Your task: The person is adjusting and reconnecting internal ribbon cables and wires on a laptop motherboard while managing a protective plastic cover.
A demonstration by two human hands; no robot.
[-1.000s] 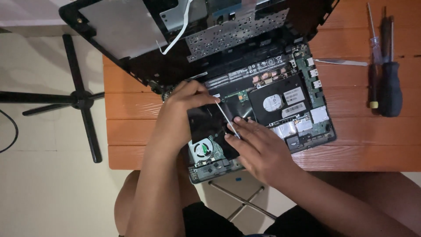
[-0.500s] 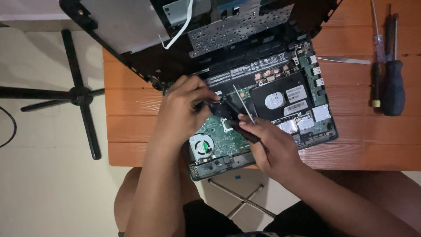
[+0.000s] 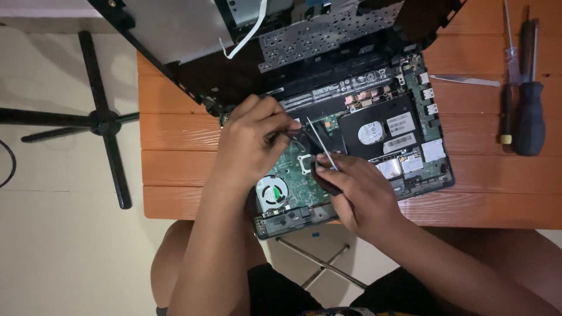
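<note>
right hand [image 3: 357, 196] grip clamped on slim metal-shaft screwdriver [image 3: 321, 145], left hand [image 3: 254, 140] fingers pinched on opened black laptop's green circuit board [image 3: 293, 175], orange wooden counter [image 3: 175, 169]

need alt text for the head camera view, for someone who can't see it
Two bare hands work inside an opened laptop on an orange wooden table: the right hand holds a thin screwdriver over the green circuit board, the left hand pinches a small part beside it. More screwdrivers lie at the table's right.
</note>
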